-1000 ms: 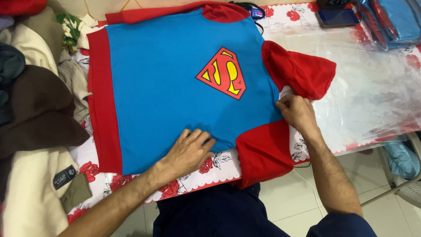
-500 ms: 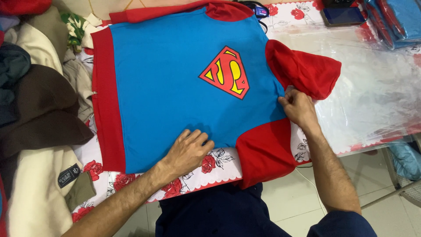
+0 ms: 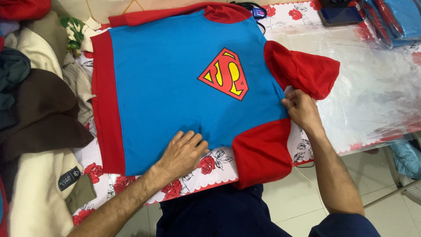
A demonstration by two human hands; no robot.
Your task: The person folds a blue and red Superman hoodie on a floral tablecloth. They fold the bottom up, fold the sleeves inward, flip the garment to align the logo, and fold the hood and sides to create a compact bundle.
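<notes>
A blue sweatshirt with red sleeves, a red hem band and a red-and-yellow shield emblem lies flat on a table with a rose-print cover. My left hand rests palm down on the shirt's near edge, fingers spread. My right hand pinches the fabric where the far red sleeve meets the blue body. The near red sleeve hangs over the table's front edge.
A heap of brown, cream and dark clothes lies at the left. Clear plastic sheet covers the table's right part. A dark phone and bagged blue-and-red garments sit at the back right.
Both hands stay on the shirt in nearly the same spots. The view has shifted slightly; the sweatshirt has barely moved.
</notes>
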